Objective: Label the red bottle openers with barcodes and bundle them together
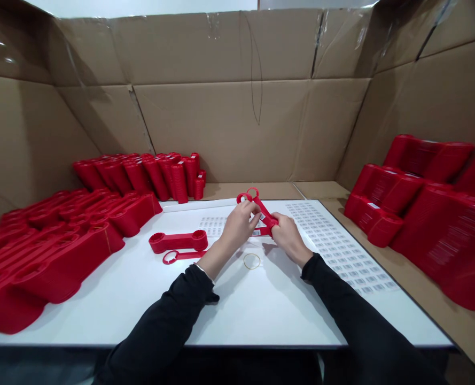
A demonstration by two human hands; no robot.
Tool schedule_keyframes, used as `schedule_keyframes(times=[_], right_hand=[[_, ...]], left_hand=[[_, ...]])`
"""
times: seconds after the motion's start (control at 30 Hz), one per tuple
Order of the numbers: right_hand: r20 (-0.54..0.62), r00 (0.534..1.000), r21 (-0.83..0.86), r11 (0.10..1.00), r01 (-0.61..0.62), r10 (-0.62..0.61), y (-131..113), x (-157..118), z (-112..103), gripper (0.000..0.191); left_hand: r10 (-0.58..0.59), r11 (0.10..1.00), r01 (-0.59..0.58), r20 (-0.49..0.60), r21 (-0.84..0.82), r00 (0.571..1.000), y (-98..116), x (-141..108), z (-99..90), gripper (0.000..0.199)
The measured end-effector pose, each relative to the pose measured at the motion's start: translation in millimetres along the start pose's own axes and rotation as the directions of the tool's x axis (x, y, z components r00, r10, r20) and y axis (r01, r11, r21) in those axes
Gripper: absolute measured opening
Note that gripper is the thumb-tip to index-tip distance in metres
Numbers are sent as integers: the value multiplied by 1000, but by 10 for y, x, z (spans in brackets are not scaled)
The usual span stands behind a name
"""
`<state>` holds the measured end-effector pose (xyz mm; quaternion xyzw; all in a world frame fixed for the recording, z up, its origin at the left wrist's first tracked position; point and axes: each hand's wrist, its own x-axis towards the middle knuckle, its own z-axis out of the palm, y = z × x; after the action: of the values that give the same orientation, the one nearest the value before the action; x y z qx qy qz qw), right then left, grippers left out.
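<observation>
Near the middle of the white table, my right hand [288, 233] is closed around one end of some red flat parts [266, 214] with ringed ends, fanned apart at the far side. My left hand [240, 219] is at their left, its fingers bent and pinched together by the ringed ends; what they grip is too small to make out. White labels show on the red parts. Below the hands a thin yellow rubber band [251, 261] lies on the table. To the left rest a short red stack [178, 242] and a single red part [184, 255].
Long rows of red stacks [80, 256] fill the left side, with upright stacks [153, 176] behind. Sheets of printed labels [337, 240] lie at the right. Wrapped red bundles [441, 230] stand beyond the table's right edge. Cardboard walls [221, 117] surround the table.
</observation>
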<state>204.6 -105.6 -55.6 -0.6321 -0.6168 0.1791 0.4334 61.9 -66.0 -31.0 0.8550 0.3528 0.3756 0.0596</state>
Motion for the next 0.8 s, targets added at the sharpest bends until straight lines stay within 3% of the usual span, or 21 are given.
schedule_keyframes(times=[0.1, 0.2, 0.43, 0.53, 0.7, 0.8], right_hand=[[-9, 1000, 8, 1000, 9, -9, -13, -5, -1, 19], [-14, 1000, 20, 1000, 15, -15, -13, -7, 5, 19], [10, 1000, 54, 998, 23, -24, -37, -35, 44, 21], [13, 1000, 64, 998, 26, -27, -48, -49, 45, 23], [-1, 999, 68, 997, 32, -32, -45, -62, 28, 19], [-20, 999, 34, 999, 36, -35, -37, -57, 24, 20]], left_hand=[[112, 967, -108, -4, 231, 994, -5, -15, 27, 13], [145, 935, -131, -18, 330, 989, -24, -19, 41, 16], [-4, 989, 47, -294, 140, 956, -161, -15, 54, 32], [-13, 996, 35, -268, 79, 963, -197, -12, 64, 33], [46, 996, -32, -179, 83, 983, -171, -22, 48, 65], [106, 989, -84, -180, 126, 978, -132, -32, 17, 67]])
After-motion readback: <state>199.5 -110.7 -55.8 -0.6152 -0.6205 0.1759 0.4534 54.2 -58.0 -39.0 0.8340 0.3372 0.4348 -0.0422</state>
